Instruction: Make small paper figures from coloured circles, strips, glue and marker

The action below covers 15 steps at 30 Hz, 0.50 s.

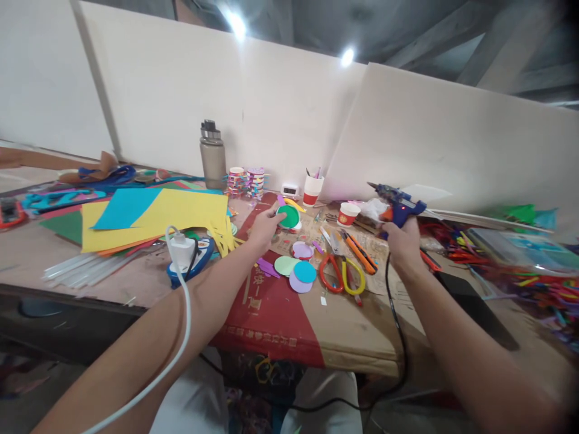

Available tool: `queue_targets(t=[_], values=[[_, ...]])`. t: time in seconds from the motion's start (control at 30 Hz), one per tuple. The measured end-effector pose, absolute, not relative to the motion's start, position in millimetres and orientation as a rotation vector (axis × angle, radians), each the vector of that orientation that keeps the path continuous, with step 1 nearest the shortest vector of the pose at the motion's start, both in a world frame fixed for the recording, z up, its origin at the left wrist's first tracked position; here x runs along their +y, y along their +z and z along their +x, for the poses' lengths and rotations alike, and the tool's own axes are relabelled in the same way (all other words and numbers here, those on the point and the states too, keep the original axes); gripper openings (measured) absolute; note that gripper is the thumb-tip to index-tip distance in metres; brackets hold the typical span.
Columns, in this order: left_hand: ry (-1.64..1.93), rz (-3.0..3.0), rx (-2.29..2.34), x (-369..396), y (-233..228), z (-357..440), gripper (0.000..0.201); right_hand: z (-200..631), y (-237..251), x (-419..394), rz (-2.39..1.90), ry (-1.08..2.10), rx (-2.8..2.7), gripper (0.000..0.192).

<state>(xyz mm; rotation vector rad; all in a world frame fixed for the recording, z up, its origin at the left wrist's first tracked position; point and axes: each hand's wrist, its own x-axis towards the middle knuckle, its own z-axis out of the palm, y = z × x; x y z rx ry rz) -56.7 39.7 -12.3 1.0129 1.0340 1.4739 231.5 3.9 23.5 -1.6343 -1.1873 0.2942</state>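
My left hand reaches out over the red cardboard and its fingers rest on the edge of a green paper disc that lies on a short white cup. My right hand grips the handle of a blue glue gun, nozzle pointing left, raised above the table; its black cord hangs down off the front edge. Between my hands lie loose paper circles in green, lilac and blue, and a round white piece with a pink top.
Red and yellow scissors and an orange cutter lie near my right hand. Yellow and blue paper sheets, a white charger and glue sticks lie to the left. A bottle, cups and tape stacks stand at the back.
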Motion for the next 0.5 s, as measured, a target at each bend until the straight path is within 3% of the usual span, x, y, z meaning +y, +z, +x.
queue_targets(t=[0.1, 0.2, 0.37, 0.5], values=[[1.467, 1.033, 1.035, 38, -12, -57, 0.028, 186, 30, -2, -1.25, 0.583, -1.282, 0.038], [1.477, 1.055, 1.058, 37, -13, -58, 0.027, 156, 25, -14, -1.184, 0.738, -1.414, 0.032], [1.496, 1.073, 1.091, 38, -16, -56, 0.023, 144, 12, -33, -1.256, 0.631, -1.673, 0.026], [1.49, 1.138, 1.113, 37, -16, -52, 0.022, 145, 8, -40, -1.27, 0.447, -1.8, 0.031]])
